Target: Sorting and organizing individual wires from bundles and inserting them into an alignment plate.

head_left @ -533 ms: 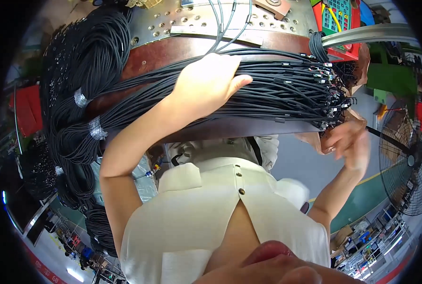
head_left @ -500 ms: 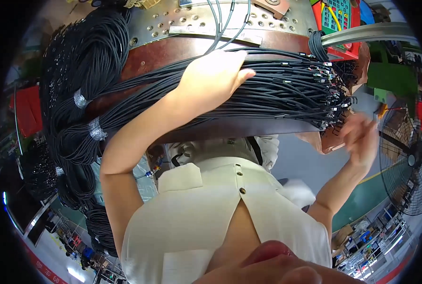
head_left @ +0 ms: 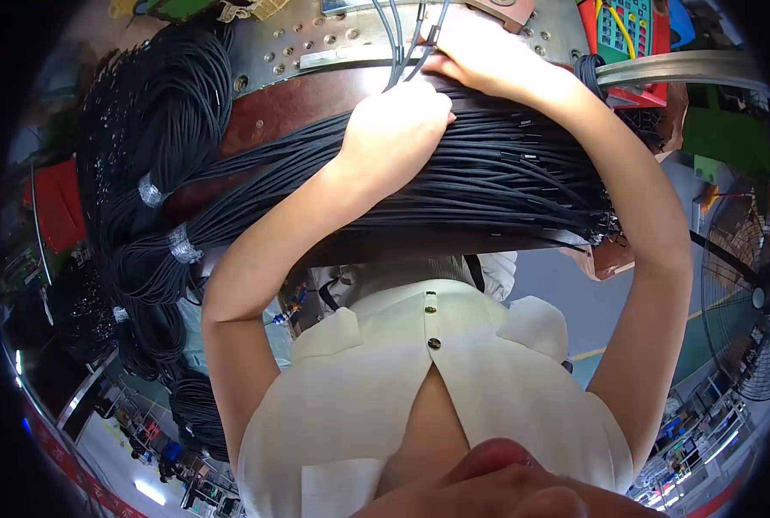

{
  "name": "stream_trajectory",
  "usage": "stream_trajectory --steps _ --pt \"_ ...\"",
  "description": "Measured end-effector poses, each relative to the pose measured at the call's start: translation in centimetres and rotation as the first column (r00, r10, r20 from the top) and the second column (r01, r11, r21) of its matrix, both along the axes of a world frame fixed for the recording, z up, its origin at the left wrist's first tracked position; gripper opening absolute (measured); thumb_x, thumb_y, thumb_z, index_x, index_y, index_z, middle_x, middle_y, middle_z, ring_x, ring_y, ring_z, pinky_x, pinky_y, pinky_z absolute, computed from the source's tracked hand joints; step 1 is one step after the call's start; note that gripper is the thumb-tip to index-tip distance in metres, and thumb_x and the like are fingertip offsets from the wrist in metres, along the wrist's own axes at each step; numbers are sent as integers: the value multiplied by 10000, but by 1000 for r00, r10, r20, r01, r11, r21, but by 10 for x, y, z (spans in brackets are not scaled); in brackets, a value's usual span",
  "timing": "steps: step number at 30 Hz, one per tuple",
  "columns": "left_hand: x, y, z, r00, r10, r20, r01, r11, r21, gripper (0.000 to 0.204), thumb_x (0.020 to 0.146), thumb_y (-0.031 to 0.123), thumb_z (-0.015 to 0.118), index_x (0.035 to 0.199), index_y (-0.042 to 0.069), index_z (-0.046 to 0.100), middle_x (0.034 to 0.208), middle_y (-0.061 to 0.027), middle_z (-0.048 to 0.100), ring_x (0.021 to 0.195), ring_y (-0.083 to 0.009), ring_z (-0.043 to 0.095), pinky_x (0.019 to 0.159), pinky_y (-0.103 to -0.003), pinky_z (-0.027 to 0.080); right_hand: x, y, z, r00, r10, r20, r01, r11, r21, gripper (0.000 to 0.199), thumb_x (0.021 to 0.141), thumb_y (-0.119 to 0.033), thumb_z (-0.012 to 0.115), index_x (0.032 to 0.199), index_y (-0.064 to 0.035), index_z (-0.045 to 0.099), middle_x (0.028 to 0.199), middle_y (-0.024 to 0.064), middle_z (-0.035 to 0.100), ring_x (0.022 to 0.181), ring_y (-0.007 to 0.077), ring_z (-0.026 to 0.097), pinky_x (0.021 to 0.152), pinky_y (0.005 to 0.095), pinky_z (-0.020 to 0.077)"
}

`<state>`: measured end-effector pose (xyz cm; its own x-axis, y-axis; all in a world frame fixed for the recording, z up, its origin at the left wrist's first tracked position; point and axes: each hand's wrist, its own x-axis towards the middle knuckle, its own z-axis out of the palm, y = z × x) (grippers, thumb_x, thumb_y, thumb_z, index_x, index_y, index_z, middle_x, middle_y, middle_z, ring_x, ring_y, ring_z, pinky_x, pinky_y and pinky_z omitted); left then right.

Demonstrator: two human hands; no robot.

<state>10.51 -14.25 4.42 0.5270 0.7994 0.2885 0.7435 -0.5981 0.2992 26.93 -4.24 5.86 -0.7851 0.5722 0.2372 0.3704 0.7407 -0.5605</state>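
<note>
Long black cables [head_left: 497, 177] lie in a thick bundle across the bench in front of me. Curled over the bundle's upper side is my left hand [head_left: 394, 129], its fingers closed around a few black cables [head_left: 395, 62] that run away toward the metal plate. My right hand [head_left: 489, 56] reaches across to the same cables, just beyond the left. Its fingers are drawn together at the cables near small black sleeves [head_left: 431, 36]; bright glare washes out the fingertips. Many cable ends at the right lie partly behind my right forearm.
Hanks of black cable [head_left: 182, 86] hang at the left, bound with clear wraps [head_left: 183, 244]. A perforated metal plate [head_left: 316, 43] forms the far side of the bench. At the far right are a red-and-green keypad device [head_left: 624, 34], a curved metal bar [head_left: 687, 69] and a fan [head_left: 752, 298].
My right hand has swung from beyond the bundle's right end up to the cables by the metal plate. My left hand, flatter before with its thumb out, has closed on them.
</note>
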Motion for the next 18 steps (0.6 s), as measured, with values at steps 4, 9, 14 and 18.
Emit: stream_trajectory --steps 4,9,14,18 --pt "3 3 7 995 59 -85 -59 998 3 138 852 187 590 889 55 585 770 -112 597 722 -240 622 637 -331 517 18 -4 -33 888 -300 -348 -36 708 -705 384 922 -202 446 1249 -20 531 1277 202 511 1191 336 459 1052 424 325" --pt "3 11 4 944 70 -323 -40 994 97 142 828 157 581 875 23 588 785 -127 609 750 -248 631 652 -332 524 38 4 9 977 -81 198 75 997 35 385 912 -248 486 1238 -54 554 1298 183 503 1202 332 453 1044 423 331" --pt "-13 32 26 997 -31 -70 16 980 -197 200 763 224 647 842 51 586 741 -122 604 678 -223 615 627 -339 493 61 13 5 988 -3 157 5 1000 -12 359 883 -230 522 1187 -50 589 1197 177 577 1125 336 516 978 414 397" --pt "15 44 63 964 10 267 247 342 -907 440 846 372 661 1110 46 528 633 -19 571 579 -80 523 559 -234 432 57 20 8 975 29 220 -16 998 -63 373 860 -198 532 1193 -36 579 1188 176 582 1108 328 526 969 414 405"
